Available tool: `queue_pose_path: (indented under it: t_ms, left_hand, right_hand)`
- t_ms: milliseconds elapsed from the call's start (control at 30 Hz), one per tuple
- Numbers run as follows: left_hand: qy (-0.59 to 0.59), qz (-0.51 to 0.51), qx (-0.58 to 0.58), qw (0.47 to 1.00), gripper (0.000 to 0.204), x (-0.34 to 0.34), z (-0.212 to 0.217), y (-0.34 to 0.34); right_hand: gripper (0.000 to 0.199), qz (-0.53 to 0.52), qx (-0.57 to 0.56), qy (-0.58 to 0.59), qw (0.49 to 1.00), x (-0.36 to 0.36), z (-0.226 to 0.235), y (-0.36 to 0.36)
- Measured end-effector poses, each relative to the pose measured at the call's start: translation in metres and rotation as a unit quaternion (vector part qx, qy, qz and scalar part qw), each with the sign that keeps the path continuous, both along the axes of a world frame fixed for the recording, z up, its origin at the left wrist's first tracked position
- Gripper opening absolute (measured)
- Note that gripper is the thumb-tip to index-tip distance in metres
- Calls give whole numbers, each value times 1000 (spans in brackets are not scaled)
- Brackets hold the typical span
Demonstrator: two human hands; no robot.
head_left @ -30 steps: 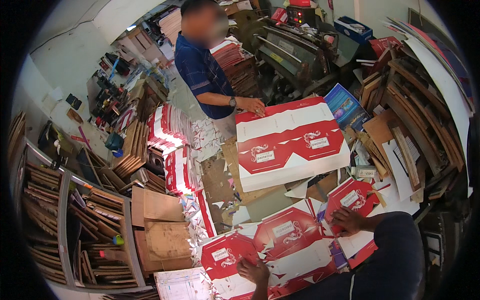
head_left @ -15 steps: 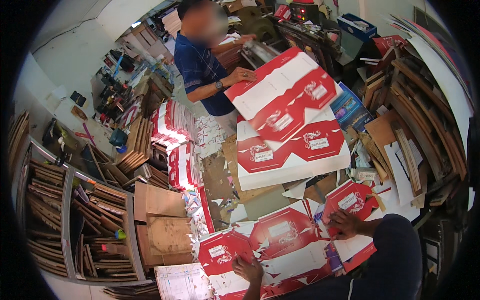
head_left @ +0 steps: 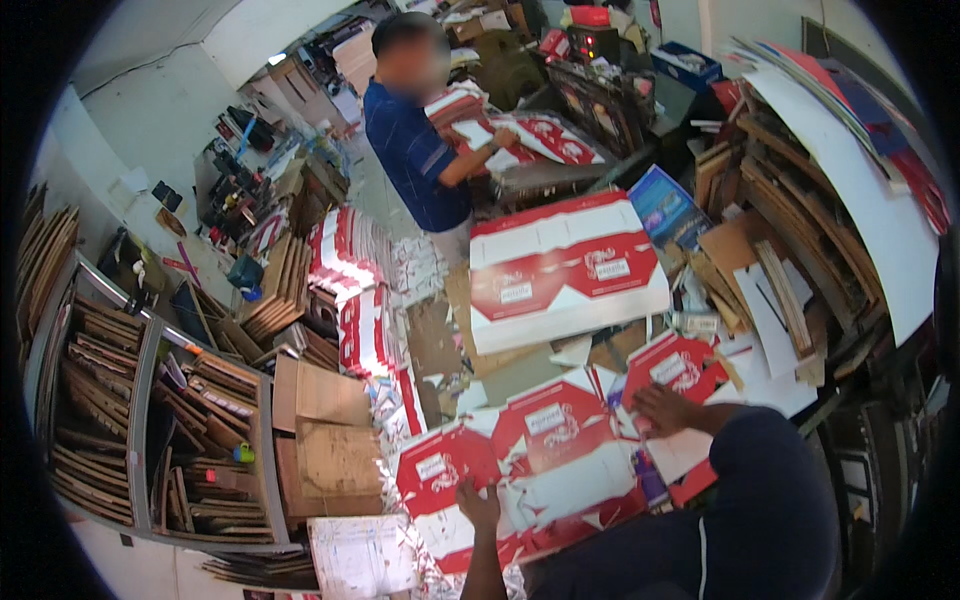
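Note:
Printed red-and-white carton sheets (head_left: 465, 450) lie before me on the work table, with small scraps of white and red card around their cut edges. On the left part of the sheet rests my left hand (head_left: 478, 505), thumb and fingers apart. My right hand (head_left: 665, 408) lies with outstretched fingers on a separate red-and-white cut piece (head_left: 690, 370) at the right. Neither hand visibly grips anything. Beyond them stands a thick stack of the same printed sheets (head_left: 570, 300).
A co-worker in a blue shirt (head_left: 400, 140) stands across, a hand at a sheet on a press (head_left: 570, 175). Left are stacked cut cartons (head_left: 350, 250), brown cardboard (head_left: 340, 465) and a rack of wooden boards (head_left: 140, 400). More boards (head_left: 820, 220) lean at right.
The co-worker's sheet, earlier held above the stack, now lies at the press. My left hand has shifted slightly left and up; my right hand stays on the cut piece. My view has turned slightly.

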State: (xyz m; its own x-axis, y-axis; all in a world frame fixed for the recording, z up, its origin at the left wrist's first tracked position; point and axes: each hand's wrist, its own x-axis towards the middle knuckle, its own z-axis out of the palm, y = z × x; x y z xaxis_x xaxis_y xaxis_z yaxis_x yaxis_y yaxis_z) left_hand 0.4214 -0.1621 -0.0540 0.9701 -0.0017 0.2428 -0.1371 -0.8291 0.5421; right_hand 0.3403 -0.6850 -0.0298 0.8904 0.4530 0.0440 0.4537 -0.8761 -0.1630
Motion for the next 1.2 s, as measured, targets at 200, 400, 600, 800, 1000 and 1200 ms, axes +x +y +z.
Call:
queue_pose_path:
  t_ms: [200,400,600,800,1000,1200]
  left_hand:
    - [-56,-57,-117,990,30,-3,44,-6]
    - [-9,43,-211,977,30,-45,96,15]
    - [9,187,-174,967,23,-116,21,88]
    - [9,123,-190,974,20,-96,24,66]
    - [-22,32,-108,993,25,-96,4,55]
    - [-31,3,-89,996,28,-97,-5,57]
  right_hand:
    - [50,63,-56,382,920,96,73,138]
    - [47,20,-19,243,970,144,239,50]
    - [46,118,36,365,923,37,43,32]
    - [52,85,66,456,883,-39,15,171]
    - [48,76,90,431,895,-33,20,195]
    - [56,-64,107,374,919,21,38,119]
